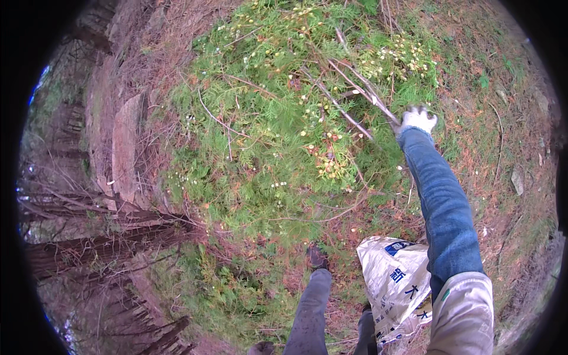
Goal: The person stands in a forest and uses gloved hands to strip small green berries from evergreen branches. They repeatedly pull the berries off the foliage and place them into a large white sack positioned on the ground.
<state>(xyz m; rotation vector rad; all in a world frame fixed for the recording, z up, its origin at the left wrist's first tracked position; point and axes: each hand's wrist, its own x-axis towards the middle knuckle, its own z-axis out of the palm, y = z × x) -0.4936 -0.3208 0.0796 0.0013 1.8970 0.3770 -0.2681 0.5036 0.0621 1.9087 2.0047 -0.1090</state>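
My right hand (417,119), in a white glove, reaches out beyond a blue denim sleeve (443,199). It is blurred, with its fingertips pointing away from me. The cut ends of thin bare branches (375,100) meet the glove's left side; whether the fingers close around them cannot be made out. Another bare stem (339,105) slants just left of these. Beneath and around them spreads a large heap of green conifer foliage (275,133), dotted with pale yellowish cones (330,164). My left hand is out of view.
A white woven sack (397,284) with blue printing lies by my legs (310,306). On the left, a tree trunk (111,246) with dry side twigs rises near the heap. Beyond it is a flat reddish slab (126,142). At right, a grey stone (517,181) sits on needle-strewn ground.
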